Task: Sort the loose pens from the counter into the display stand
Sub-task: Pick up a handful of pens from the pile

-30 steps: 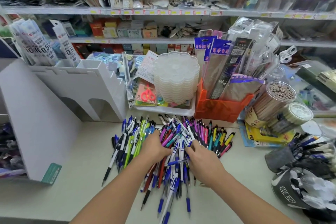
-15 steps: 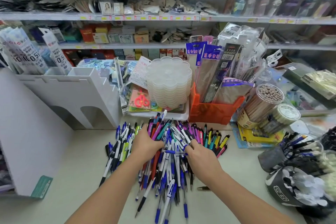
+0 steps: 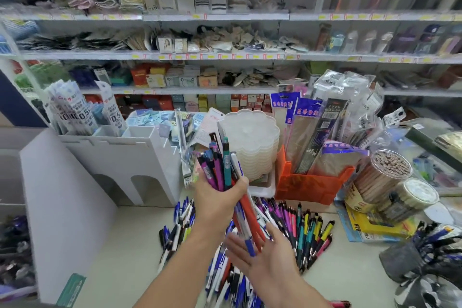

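I see a pale counter (image 3: pixel 120 245) across the lower frame, backed by shop shelves (image 3: pixel 215 56) of blurred stationery filling the top. A white stand (image 3: pixel 130 157) with arched cut-outs sits left of centre; an orange bin (image 3: pixel 310 185) of packets and a stack of clear trays (image 3: pixel 252 142) stand right of centre, with pencil tubs (image 3: pixel 382 177) at the right edge. Loose pens (image 3: pixel 302 230) lie heaped at lower centre. My left hand (image 3: pixel 217 200), mid-frame, has its fingers wrapped round a bundle (image 3: pixel 222 167) of pens raised above the heap, tips fanning upward, to the right of the stand. My right hand (image 3: pixel 267 255) lies below it, palm up and fingers spread, touching the bundle's lower ends.
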